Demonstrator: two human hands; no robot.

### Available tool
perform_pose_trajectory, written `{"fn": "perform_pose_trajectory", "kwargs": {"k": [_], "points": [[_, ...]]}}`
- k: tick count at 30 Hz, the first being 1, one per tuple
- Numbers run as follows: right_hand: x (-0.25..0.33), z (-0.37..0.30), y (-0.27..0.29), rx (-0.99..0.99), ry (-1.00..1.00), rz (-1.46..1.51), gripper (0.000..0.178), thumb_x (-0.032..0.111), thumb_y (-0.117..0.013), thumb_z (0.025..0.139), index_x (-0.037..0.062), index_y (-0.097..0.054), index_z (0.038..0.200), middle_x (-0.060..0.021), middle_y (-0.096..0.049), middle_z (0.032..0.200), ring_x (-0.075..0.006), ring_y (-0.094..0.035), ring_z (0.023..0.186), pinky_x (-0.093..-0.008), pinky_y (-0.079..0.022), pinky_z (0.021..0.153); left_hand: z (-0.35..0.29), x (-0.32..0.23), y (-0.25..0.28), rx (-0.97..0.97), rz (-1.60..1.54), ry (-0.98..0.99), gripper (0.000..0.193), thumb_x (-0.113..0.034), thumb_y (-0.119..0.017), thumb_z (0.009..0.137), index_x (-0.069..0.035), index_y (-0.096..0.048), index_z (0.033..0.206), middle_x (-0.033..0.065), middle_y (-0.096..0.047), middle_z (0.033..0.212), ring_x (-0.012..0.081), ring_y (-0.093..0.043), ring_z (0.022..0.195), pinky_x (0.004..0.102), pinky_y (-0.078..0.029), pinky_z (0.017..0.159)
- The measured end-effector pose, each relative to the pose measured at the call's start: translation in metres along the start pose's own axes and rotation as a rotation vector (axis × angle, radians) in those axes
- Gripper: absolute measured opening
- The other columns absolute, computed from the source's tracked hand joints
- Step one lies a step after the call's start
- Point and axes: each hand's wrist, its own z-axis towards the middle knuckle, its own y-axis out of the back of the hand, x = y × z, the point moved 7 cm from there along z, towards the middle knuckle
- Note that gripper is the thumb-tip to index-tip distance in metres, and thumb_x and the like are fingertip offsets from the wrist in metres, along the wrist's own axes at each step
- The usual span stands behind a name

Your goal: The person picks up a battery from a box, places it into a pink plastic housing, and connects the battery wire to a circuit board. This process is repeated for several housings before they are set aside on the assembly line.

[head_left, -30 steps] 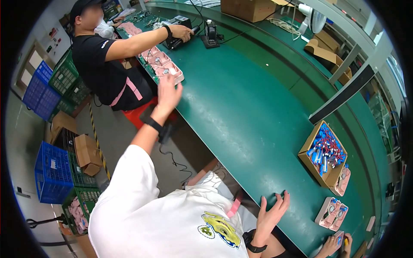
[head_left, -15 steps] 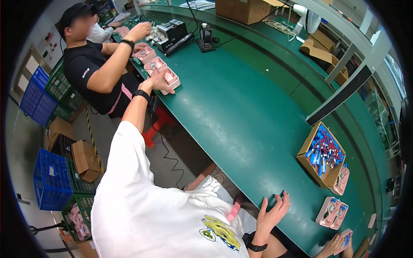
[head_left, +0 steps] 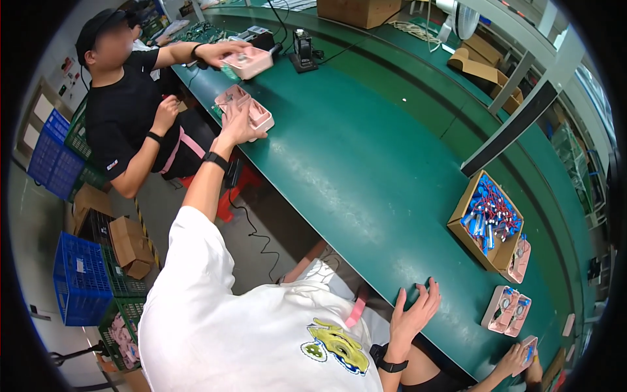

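Here, the outstretched left fingers [head_left: 241, 118] grip a pink case [head_left: 262, 117]; right fingers [head_left: 433, 293] spread loosely.

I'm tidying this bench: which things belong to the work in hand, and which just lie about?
Likely in use: open pink case, touched by the left hand; another open case; carton of blue parts.

Seemingly just about: white fan; blue crate.

Long green workbench [head_left: 353, 176], grey metal post [head_left: 547, 73], red stool [head_left: 245, 181], grey floor [head_left: 172, 208], yellow-and-black floor tape [head_left: 140, 213], pale wall [head_left: 59, 49]
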Motion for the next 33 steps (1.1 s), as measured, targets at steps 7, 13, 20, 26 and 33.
{"fn": "perform_pose_trajectory", "kwargs": {"k": [7, 13, 20, 26, 33], "points": [[-0.001, -0.001, 0.000, -0.008, 0.011, -0.013, 0.034, 0.016, -0.075, 0.093, 0.0019, -0.060, 0.119, -0.0178, -0.052, 0.152, -0.0425, -0.044, 0.143, -0.0576, -0.031, 0.122, -0.090, -0.050, 0.031, -0.410, -0.047, -0.012, 0.111, -0.039, -0.099, 0.064, -0.005, -0.044, 0.153, 0.0324, -0.033, 0.159, 0.0502, -0.036, 0.146, 0.0574, -0.036, 0.119], [0.001, 0.001, 0.000, 0.000, 0.001, -0.006, 0.033, 0.016, -0.074, 0.093, 0.0018, -0.060, 0.119, -0.0177, -0.052, 0.152, -0.0423, -0.045, 0.143, -0.0578, -0.031, 0.123, -0.095, -0.042, 0.021, -0.556, -0.299, -0.096, 0.061, -0.029, -0.089, 0.076, 0.000, -0.067, 0.125, 0.0239, -0.058, 0.140, 0.0386, -0.058, 0.128, 0.0455, -0.049, 0.103], [0.000, -0.001, -0.001, -0.016, 0.019, -0.029, 0.033, 0.017, -0.074, 0.093, 0.0020, -0.061, 0.119, -0.0183, -0.052, 0.151, -0.0423, -0.046, 0.143, -0.0590, -0.032, 0.122, -0.017, 0.011, 0.025, -0.432, -0.365, 0.068, 0.040, -0.025, -0.077, 0.082, 0.000, -0.077, 0.113, 0.0254, -0.073, 0.113, 0.0401, -0.072, 0.103, 0.0495, -0.057, 0.093], [0.003, 0.002, 0.002, -0.027, 0.008, -0.021, 0.031, 0.016, -0.074, 0.094, 0.0017, -0.061, 0.118, -0.0184, -0.053, 0.150, -0.0427, -0.047, 0.142, -0.0585, -0.032, 0.122, 0.074, 0.093, -0.029, -0.020, 0.026, 0.165, 0.039, -0.017, -0.076, 0.080, 0.000, -0.075, 0.115, 0.0279, -0.074, 0.107, 0.0419, -0.074, 0.096, 0.0499, -0.059, 0.088], [0.003, 0.004, 0.001, -0.019, 0.015, -0.037, 0.029, 0.015, -0.073, 0.093, 0.0011, -0.061, 0.116, -0.0190, -0.054, 0.150, -0.0428, -0.047, 0.142, -0.0590, -0.033, 0.121, 0.116, 0.139, -0.070, 0.271, 0.130, 0.112, 0.044, -0.019, -0.079, 0.077, -0.003, -0.070, 0.118, 0.0242, -0.074, 0.112, 0.0387, -0.072, 0.098, 0.0483, -0.059, 0.086]]}}
